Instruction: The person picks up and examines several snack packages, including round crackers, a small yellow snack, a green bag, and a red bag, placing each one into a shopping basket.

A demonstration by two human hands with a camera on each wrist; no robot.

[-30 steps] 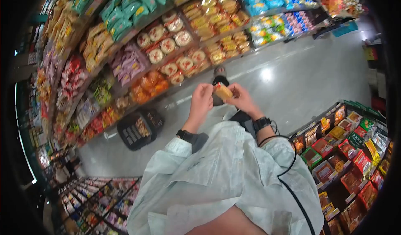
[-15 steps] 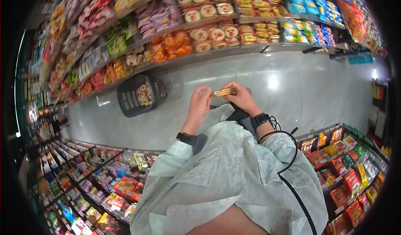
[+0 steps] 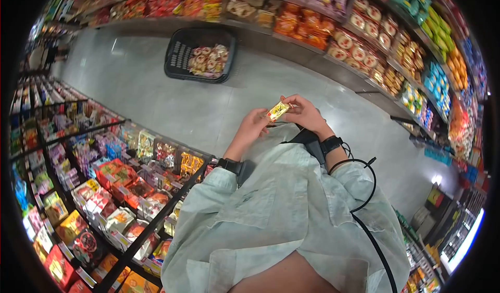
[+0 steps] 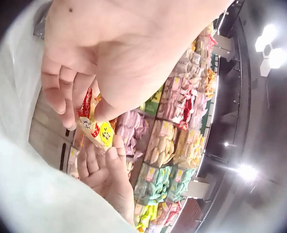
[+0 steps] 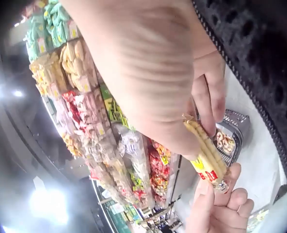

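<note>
A small yellow wrapped snack [image 3: 278, 111] with red and black print is held between both hands in front of the body. The left hand [image 3: 252, 128] pinches its red end between thumb and fingers, and the right hand [image 3: 306, 114] pinches the other end. Up close in the left wrist view, the packet [image 4: 96, 132] shows a yellow patch and red lettering, with the left hand [image 4: 104, 53] above it. In the right wrist view stick-shaped pieces show through the wrapper [image 5: 206, 150], and the right hand [image 5: 148, 77] grips its upper end.
On the grey floor [image 3: 250, 92] stands a dark basket [image 3: 172, 66] holding wrapped snacks. Shelves of packaged snacks [image 3: 304, 24] curve along the far side. Racks of colourful packets [image 3: 117, 173] fill the lower left. A black cable [image 3: 383, 251] hangs beside the right sleeve.
The view has turned, so the basket now appears higher and further right, and the shelves have shifted. Both hands still hold the snack, which now shows its printed yellow face.
</note>
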